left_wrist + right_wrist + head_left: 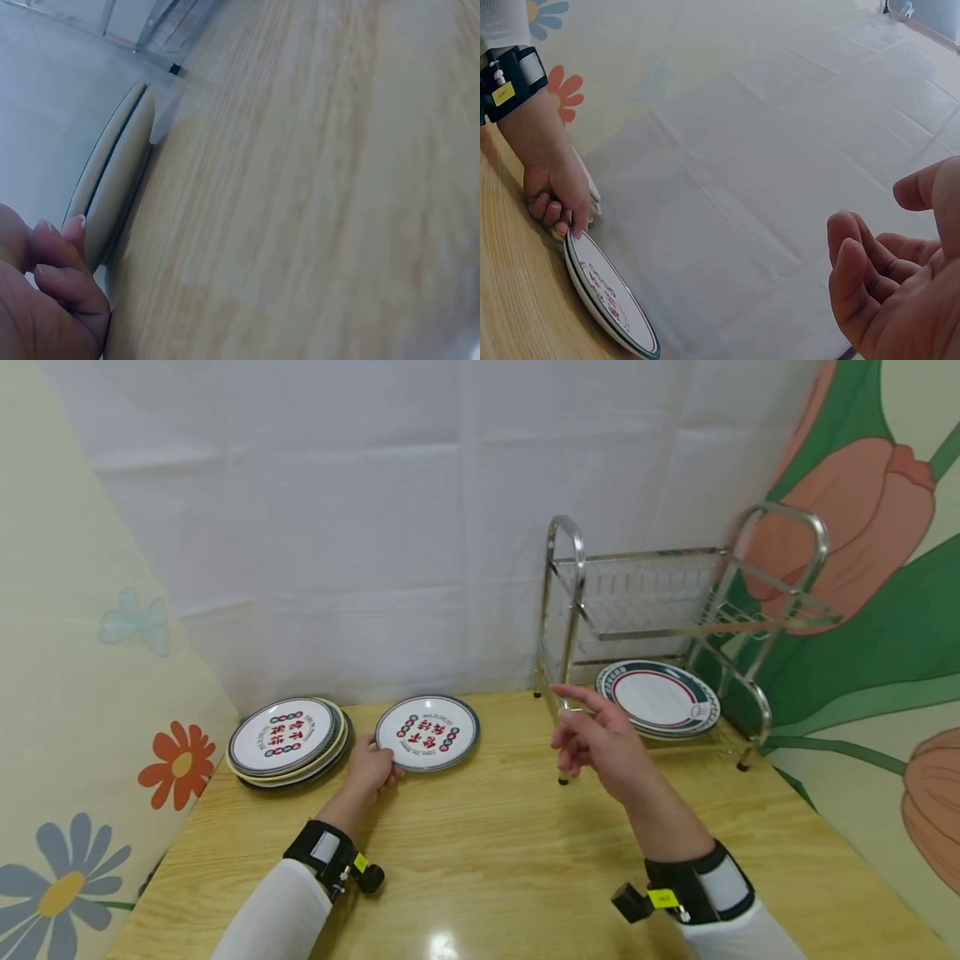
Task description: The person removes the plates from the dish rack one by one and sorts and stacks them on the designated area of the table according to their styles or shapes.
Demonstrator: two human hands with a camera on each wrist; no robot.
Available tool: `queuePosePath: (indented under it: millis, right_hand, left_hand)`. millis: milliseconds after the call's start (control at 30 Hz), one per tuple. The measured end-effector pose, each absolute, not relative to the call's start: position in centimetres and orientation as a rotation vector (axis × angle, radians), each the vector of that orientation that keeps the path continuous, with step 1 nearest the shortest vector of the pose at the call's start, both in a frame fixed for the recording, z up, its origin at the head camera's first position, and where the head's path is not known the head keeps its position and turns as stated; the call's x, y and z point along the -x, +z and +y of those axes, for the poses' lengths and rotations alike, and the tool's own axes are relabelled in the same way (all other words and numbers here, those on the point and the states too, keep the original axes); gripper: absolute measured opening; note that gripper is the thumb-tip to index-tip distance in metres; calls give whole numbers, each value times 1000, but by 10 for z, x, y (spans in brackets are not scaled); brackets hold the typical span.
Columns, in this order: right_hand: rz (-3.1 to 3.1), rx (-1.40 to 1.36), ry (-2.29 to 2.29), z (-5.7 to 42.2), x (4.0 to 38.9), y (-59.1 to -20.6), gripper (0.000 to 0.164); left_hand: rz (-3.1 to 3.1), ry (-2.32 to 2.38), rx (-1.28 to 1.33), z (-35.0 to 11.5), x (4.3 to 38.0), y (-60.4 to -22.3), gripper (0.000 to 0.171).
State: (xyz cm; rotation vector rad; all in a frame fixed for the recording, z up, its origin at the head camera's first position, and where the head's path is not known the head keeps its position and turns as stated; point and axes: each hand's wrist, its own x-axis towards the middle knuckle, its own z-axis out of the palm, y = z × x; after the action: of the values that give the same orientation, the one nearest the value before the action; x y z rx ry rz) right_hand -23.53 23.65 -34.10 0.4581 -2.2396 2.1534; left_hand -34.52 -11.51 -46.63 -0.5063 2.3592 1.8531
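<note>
A round white plate [427, 752] with a dark blue-green rim and red lettering is pinched at its left edge by my left hand [371, 768]. The left wrist view shows two plate rims [124, 165] one over the other, close to the wooden tabletop, beside the fingers. In the right wrist view the thumb lies on the rim of the printed plate [615, 300]. My right hand [603, 739] hovers in front of the metal rack with nothing in it; its index finger extends and the other fingers bend loosely.
Left of my left hand stands a stack of several plates [281, 739]. A two-tier metal dish rack [645, 633] is at the back right, with larger patterned plates [656, 693] at its lower level. White cloth [360, 527] covers the wall behind the wooden table [487, 843].
</note>
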Motion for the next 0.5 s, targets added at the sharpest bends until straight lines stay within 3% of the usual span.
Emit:
queuePosePath:
  millis: [500]
  right_hand:
    - [-2245, -450, 2118, 239, 233, -337, 40]
  left_hand:
    - [2320, 1855, 506, -118, 350, -468, 64]
